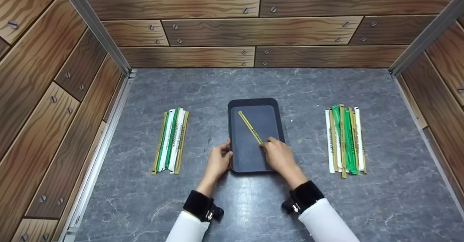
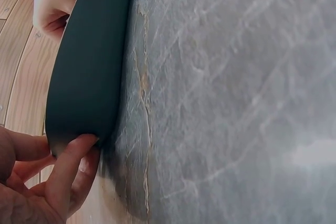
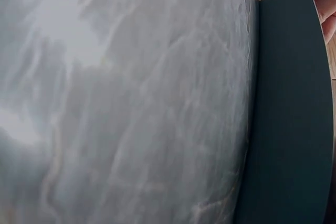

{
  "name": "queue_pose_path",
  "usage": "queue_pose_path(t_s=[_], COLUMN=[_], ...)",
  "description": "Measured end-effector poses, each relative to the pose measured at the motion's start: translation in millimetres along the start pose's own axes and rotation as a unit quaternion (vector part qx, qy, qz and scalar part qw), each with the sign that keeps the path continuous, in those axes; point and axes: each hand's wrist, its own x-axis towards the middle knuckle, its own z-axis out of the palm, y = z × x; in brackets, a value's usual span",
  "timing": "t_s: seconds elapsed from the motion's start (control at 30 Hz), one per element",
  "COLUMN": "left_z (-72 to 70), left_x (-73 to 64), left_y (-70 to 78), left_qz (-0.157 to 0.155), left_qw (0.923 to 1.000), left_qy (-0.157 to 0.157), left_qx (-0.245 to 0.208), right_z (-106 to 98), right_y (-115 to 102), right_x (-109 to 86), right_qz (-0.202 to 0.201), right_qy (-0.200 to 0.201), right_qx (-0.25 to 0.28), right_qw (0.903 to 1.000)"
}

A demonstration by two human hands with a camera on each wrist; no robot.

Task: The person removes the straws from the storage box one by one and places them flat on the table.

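A dark rectangular tray [image 1: 250, 162] lies in the middle of the grey surface. My left hand [image 1: 217, 162] holds its left side near the front corner. In the left wrist view, the left fingers [image 2: 71, 161] pinch the tray's wall [image 2: 92, 72]. Over the tray, my right hand [image 1: 279, 156] pinches the near end of a slim gold stick packet [image 1: 250, 127], which slants away to the far left. Its far end lies over the tray floor; whether it touches is unclear. The right wrist view shows the tray's front wall [image 3: 291, 108], with the left hand [image 3: 325, 3] beyond it.
Left of the tray lies a row of white, green and gold stick packets [image 1: 170, 140]. A thicker, overlapping bunch of similar packets [image 1: 346, 140] lies to the right. Wood-patterned panels [image 1: 261, 31] wall in the back and both sides, with metal rails [image 1: 105, 49] at the corners.
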Motion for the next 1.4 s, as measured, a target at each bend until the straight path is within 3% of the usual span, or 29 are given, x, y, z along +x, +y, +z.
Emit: queue_pose_path(t_s=[0.23,0.6,0.93,1.27,1.4], left_z=[0.5,0.6,0.9,0.5,0.3], left_x=[-0.3,0.2,-0.8,-1.6,-1.4], left_y=[1.0,0.9,0.6,1.9,0.6], left_qz=[0.011,0.024,0.006,0.010,0.009], left_qw=[0.9998,0.9992,1.0000,0.9998,0.9999], left_qy=[0.007,0.013,0.003,0.009,0.008], left_qx=[0.014,0.028,-0.003,0.015,0.012], right_z=[3,-9,-23,-31,-39], right_y=[-2,-2,-5,-3,0], right_x=[0.2,1.9,2.7,1.0,0.3], right_qz=[0.003,0.029,0.025,0.056,0.062], right_qy=[0.026,-0.008,0.054,0.048,0.065], right_qx=[-0.008,0.070,0.126,0.140,0.145], right_qw=[0.9996,0.9971,0.9902,0.9874,0.9853])
